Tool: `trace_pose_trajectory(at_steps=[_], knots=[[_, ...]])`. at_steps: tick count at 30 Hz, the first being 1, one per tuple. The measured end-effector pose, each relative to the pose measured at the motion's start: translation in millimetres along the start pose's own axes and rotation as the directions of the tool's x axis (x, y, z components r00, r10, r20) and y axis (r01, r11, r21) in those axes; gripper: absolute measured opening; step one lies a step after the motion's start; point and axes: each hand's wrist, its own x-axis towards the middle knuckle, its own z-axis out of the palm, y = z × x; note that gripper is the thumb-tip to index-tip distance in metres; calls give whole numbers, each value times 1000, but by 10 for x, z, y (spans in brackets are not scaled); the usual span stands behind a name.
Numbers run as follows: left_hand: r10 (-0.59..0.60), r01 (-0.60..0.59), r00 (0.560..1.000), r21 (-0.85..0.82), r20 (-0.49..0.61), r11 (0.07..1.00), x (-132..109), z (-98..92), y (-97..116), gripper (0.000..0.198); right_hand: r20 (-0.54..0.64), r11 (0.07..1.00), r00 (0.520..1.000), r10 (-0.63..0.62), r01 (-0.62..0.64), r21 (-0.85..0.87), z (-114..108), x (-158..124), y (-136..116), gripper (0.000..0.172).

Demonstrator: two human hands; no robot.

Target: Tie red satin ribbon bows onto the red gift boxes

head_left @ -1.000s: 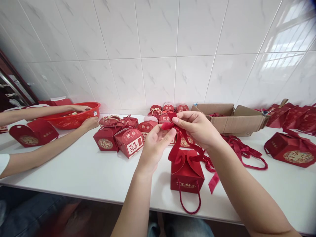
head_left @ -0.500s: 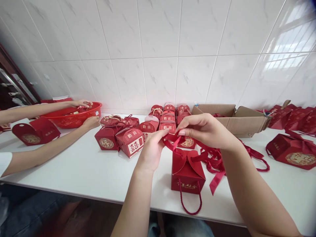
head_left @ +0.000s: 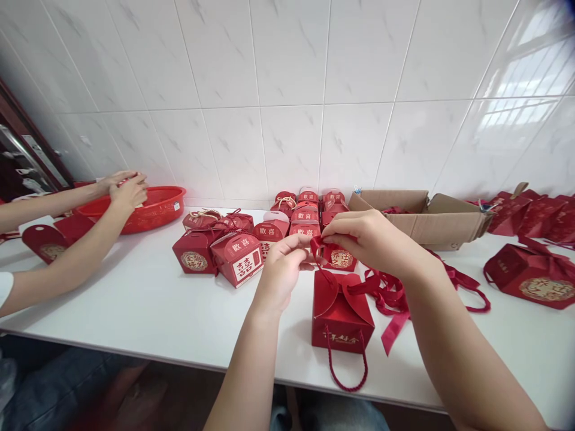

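Note:
A red gift box (head_left: 344, 320) with gold lettering stands in front of me, its curved top flaps folded in and a twisted cord handle hanging over the table's front edge. Just above it, a red satin ribbon (head_left: 316, 246) is looped between my hands. My left hand (head_left: 281, 272) is closed, thumb and fingers pinching the ribbon's left side. From the right, my right hand (head_left: 375, 242) also pinches the ribbon with bent fingers; its fingertips are partly hidden. More loose ribbon (head_left: 390, 293) lies heaped right of the box, partly behind my right forearm.
Several finished red boxes (head_left: 238, 257) crowd the middle back of the white table (head_left: 148, 299). An open cardboard carton (head_left: 426, 224) sits by the wall. At right is another ribboned box (head_left: 534, 275). On the left, a co-worker's hands (head_left: 128, 188) are over a red plastic basket (head_left: 157, 209).
My left fingers have shifted and turned at the ribbon, and its loop now hangs more upright. The co-worker's hands came together above the basket, lifting a small item.

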Motion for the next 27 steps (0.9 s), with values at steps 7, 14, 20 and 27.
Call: trace_pose_trajectory(at_steps=[7, 14, 20, 27], knots=[[53, -63, 993, 96, 103, 993, -34, -7, -48, 19, 5, 1000, 1000, -1, 1, 12, -21, -1, -8, 27], [94, -104, 990, 89, 110, 991, -8, 40, -80, 14, 35, 1000, 999, -6, 5, 27, -23, 1, -32, 25], [408, -386, 913, 344, 10, 856, 14, 15, -124, 7, -44, 984, 997, -64, 70, 161, -36, -15, -51, 17], [671, -591, 738, 554, 76, 587, 25, -52, -141, 24, -217, 972, 966, 139, -91, 216, -131, -55, -77, 11]])
